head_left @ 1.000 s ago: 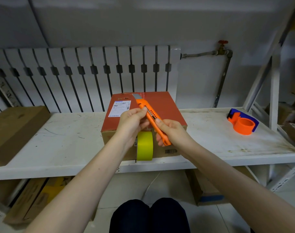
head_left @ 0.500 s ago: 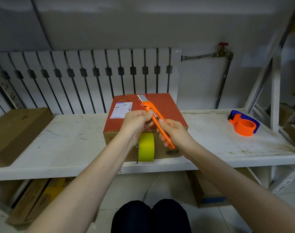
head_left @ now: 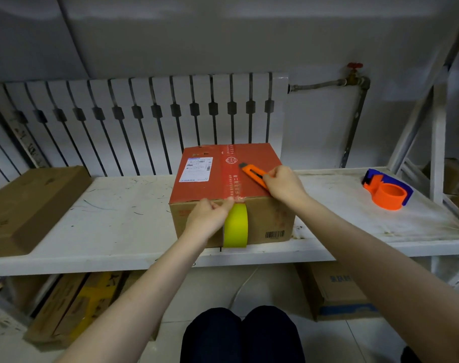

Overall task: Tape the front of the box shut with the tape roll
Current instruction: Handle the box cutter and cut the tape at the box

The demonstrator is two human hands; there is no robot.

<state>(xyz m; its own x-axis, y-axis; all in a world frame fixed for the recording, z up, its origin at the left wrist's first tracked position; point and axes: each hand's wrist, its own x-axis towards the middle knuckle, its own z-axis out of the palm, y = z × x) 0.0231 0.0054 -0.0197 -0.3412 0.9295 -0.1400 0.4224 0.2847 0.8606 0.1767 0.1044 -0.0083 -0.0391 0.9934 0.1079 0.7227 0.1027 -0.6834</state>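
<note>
left hand [head_left: 210, 218] quit the knife [head_left: 253, 174], dropped to pinch tape roll [head_left: 235, 225] top at box [head_left: 223, 179] front edge | right hand [head_left: 284, 186] gripped knife over box top | roll against front face, bench-level | tape cut looked due

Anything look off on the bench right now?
Nothing spilled or damaged. One oddity: the right hand holds an orange utility knife, blade out, at the box top, while the left hand pinches the yellow tape roll edge-on against the box front.
</note>
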